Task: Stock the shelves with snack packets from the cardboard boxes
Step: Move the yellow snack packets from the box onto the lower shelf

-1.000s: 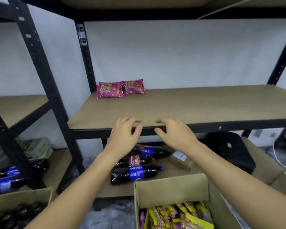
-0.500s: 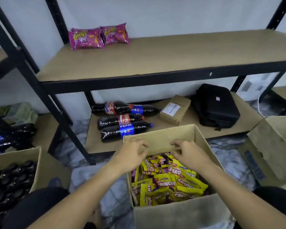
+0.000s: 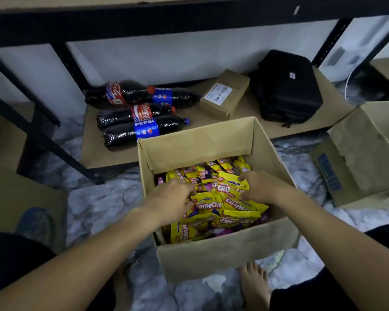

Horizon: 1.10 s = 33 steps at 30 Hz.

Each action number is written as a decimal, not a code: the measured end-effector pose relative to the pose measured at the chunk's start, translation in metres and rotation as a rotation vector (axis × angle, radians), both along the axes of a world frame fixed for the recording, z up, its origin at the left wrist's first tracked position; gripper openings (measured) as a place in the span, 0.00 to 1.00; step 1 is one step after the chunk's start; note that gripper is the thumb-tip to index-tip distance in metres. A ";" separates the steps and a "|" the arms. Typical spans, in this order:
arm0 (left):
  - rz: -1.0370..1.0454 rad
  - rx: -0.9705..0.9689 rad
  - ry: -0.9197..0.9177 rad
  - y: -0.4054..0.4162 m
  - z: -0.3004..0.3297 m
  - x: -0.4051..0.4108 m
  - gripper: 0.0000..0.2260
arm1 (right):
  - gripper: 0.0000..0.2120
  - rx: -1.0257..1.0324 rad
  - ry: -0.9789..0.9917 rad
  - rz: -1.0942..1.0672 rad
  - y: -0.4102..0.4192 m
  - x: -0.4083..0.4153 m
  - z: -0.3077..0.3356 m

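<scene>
Behind the open cardboard box of yellow snack packets, cola bottles, a small carton and a black bag lie on the low shelf. Left hand and right hand reach in, each grasping packets. Crinkled sheeting covers the floor.

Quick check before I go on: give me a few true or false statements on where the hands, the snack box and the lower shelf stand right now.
1. Both hands, left hand and right hand, are inside the open cardboard box. True.
2. The box is full of pink packets only. False: mostly yellow Crunchy packets.
3. Four cola bottles lie on the lower shelf. True.
4. The black bag sits left of the bottles. False: it is to their right, past the small carton.
</scene>
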<state>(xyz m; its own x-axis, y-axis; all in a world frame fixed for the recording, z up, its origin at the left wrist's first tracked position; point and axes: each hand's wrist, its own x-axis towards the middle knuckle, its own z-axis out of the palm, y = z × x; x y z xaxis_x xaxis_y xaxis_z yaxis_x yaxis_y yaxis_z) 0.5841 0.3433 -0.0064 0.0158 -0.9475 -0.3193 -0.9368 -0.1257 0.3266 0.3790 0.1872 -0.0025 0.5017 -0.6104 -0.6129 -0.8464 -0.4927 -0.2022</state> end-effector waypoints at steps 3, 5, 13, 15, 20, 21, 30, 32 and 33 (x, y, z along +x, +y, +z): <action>-0.032 0.064 -0.035 0.000 -0.011 -0.010 0.14 | 0.28 0.028 0.084 0.011 0.005 -0.007 -0.014; -0.051 0.105 -0.046 0.000 -0.018 -0.017 0.15 | 0.28 0.048 0.113 0.018 0.007 -0.009 -0.020; -0.014 0.202 0.010 -0.015 -0.047 -0.033 0.16 | 0.18 -0.092 0.161 0.063 0.020 -0.010 -0.033; -0.025 0.193 -0.001 -0.020 -0.052 -0.039 0.15 | 0.16 -0.141 0.153 0.056 0.018 -0.010 -0.032; -0.021 0.169 -0.032 -0.026 -0.061 -0.055 0.10 | 0.14 -0.223 0.102 0.046 0.013 -0.009 -0.026; -0.010 0.166 -0.028 -0.026 -0.062 -0.057 0.07 | 0.12 -0.227 0.087 0.040 0.013 -0.010 -0.024; 0.167 -0.024 0.048 -0.021 -0.024 -0.043 0.05 | 0.08 -0.247 -0.049 -0.068 0.000 -0.015 0.018; 0.220 -0.073 0.099 -0.022 -0.005 -0.035 0.06 | 0.07 -0.278 -0.105 -0.078 -0.005 -0.018 0.037; 0.238 -0.089 0.130 -0.024 0.005 -0.030 0.06 | 0.05 -0.305 -0.127 -0.086 -0.008 -0.020 0.047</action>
